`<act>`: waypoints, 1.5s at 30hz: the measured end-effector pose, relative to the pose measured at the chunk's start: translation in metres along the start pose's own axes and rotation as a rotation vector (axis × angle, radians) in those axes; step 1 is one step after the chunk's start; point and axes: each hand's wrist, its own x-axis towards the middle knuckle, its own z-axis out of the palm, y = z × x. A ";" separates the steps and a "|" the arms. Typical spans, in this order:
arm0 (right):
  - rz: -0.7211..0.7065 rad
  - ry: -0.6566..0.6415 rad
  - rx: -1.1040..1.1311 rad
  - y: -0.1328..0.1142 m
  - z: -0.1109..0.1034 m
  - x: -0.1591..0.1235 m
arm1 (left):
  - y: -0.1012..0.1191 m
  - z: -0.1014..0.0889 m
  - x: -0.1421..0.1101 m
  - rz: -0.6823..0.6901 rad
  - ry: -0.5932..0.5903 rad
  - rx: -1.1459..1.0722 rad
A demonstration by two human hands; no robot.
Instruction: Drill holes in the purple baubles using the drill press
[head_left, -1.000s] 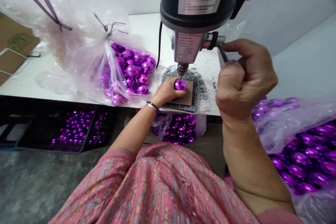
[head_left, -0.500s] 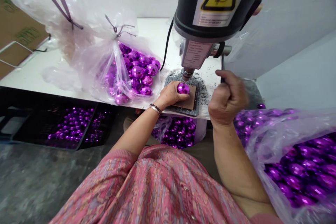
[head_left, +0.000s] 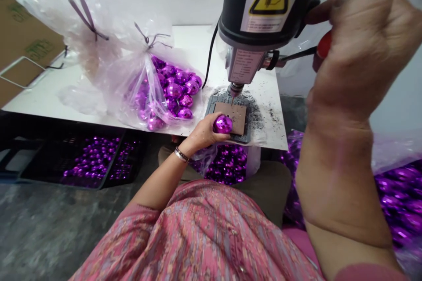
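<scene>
A shiny purple mirror ball (head_left: 223, 124) is gripped by my left hand (head_left: 205, 131), over the front edge of a brown board (head_left: 238, 116). A dark hole shows on top of the ball. The drill press (head_left: 245, 65) stands above, its thin bit (head_left: 232, 100) pointing down at the board, behind the ball and apart from it. My right hand (head_left: 359, 39) is raised at the right, closed around the red knob (head_left: 325, 45) of the press lever. The brown board lies on the grey base plate (head_left: 249, 131), with dark shavings scattered around.
A clear plastic bag (head_left: 145, 92) of purple balls sits on the white table (head_left: 194, 37), left of the press. More balls fill a bag (head_left: 229, 164) below the table edge, a dark crate (head_left: 90, 162) at left and a bag (head_left: 402, 197) at right. A cardboard box (head_left: 33, 30) stands far left.
My right hand has risen with the lever, lifting the drill away from the ball. My left hand has drawn the ball toward me, off the spot under the bit.
</scene>
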 end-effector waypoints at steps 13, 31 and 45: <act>-0.040 0.002 0.021 0.006 0.000 -0.012 | -0.006 -0.058 -0.009 -0.112 0.265 0.602; -0.069 0.003 0.089 0.001 0.000 -0.026 | -0.027 -0.056 -0.015 -0.162 0.280 -0.094; -0.080 0.025 0.068 0.002 0.000 -0.028 | -0.017 -0.024 -0.002 -0.164 0.040 -0.484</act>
